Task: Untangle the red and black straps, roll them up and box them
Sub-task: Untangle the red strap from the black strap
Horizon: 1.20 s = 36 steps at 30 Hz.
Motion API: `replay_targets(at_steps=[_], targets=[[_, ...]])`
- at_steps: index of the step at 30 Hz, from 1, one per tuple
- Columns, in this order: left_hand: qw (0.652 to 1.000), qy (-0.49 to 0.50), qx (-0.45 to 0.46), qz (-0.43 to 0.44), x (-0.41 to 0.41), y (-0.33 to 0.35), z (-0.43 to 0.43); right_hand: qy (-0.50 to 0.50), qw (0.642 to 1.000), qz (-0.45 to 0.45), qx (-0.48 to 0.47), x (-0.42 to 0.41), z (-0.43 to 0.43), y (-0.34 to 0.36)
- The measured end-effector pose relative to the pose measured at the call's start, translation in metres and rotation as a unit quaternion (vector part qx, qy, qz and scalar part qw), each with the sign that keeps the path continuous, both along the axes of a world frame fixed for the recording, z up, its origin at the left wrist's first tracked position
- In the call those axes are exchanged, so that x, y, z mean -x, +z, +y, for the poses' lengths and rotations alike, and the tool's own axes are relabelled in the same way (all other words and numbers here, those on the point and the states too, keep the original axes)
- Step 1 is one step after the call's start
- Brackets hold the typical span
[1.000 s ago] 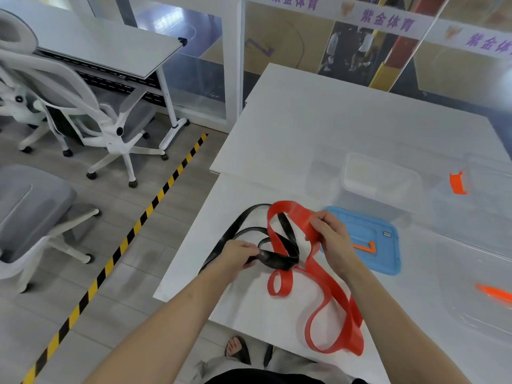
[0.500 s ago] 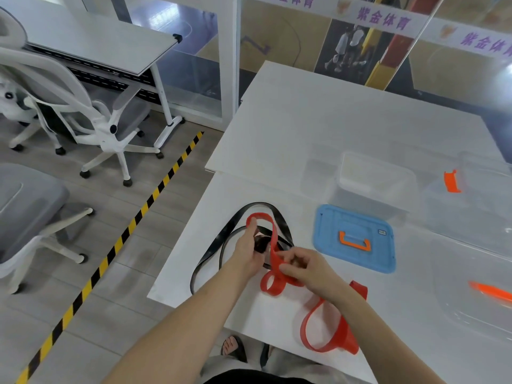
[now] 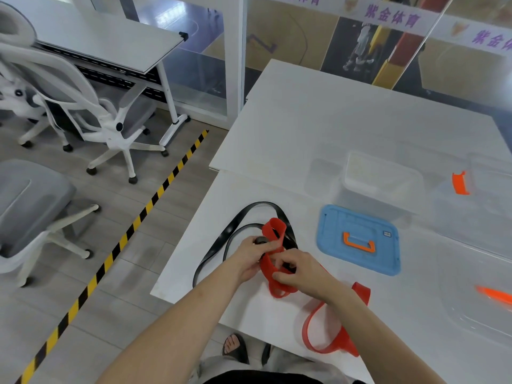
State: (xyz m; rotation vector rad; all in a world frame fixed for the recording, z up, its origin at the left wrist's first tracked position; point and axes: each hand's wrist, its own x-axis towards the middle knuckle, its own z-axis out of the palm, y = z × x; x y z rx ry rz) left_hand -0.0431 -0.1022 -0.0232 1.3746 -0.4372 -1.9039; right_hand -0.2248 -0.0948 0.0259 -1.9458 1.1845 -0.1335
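A red strap point(image 3: 321, 336) and a black strap point(image 3: 221, 242) lie tangled on the white table point(image 3: 304, 128), near its front left corner. My left hand point(image 3: 253, 256) grips the knot where the two straps cross, fingers curled over the black strap and a red loop. My right hand point(image 3: 300, 271) pinches the red strap just right of the knot. A long red loop trails under my right forearm toward the table's front edge. The black strap's loops spread left of my hands. A clear open box point(image 3: 379, 181) stands behind, with its blue lid point(image 3: 360, 239) flat beside it.
Further clear containers with orange clips point(image 3: 461, 182) sit at the right edge of the table. Office chairs point(image 3: 91, 112) and a second desk point(image 3: 105, 40) stand to the left. A yellow-black floor stripe point(image 3: 122, 239) runs along the table's left side. My sandalled foot point(image 3: 234, 346) shows below.
Both hands came together at the knot. My right hand dropped from the raised red loop to pinch the red strap close to my left hand. The red strap slid lower.
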Motion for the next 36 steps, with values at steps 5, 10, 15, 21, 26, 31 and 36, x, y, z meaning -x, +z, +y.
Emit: replay_targets(at_steps=[5, 10, 15, 21, 26, 31, 36], targets=[[0.999, 0.031, -0.008, -0.036, -0.003, -0.006, 0.000, -0.090, 0.990, -0.060, -0.087, 0.003, -0.003, -0.013], [0.999, 0.049, -0.001, -0.022, -0.011, -0.007, 0.002, -0.209, 0.977, -0.035, -0.010, -0.003, -0.013, -0.036], [0.996, 0.070, 0.013, -0.050, -0.021, -0.009, 0.005, -0.143, 0.987, 0.057, -0.050, -0.012, -0.026, -0.044], [0.962, 0.047, 0.070, -0.258, -0.039, -0.017, 0.024, -0.147, 0.988, 0.056, -0.001, -0.003, -0.048, -0.047], [0.935, 0.037, 0.089, -0.343, -0.059, -0.023, 0.037, -0.245, 0.968, -0.005, 0.057, -0.018, -0.063, -0.042], [0.939, -0.021, 0.109, -0.324, -0.059, -0.026, 0.060, -0.258, 0.965, -0.054, 0.018, -0.051, -0.082, -0.047], [0.940, -0.007, 0.115, -0.322, -0.061, -0.025, 0.070, -0.180, 0.981, 0.050, 0.047, -0.044, -0.075, -0.071]])
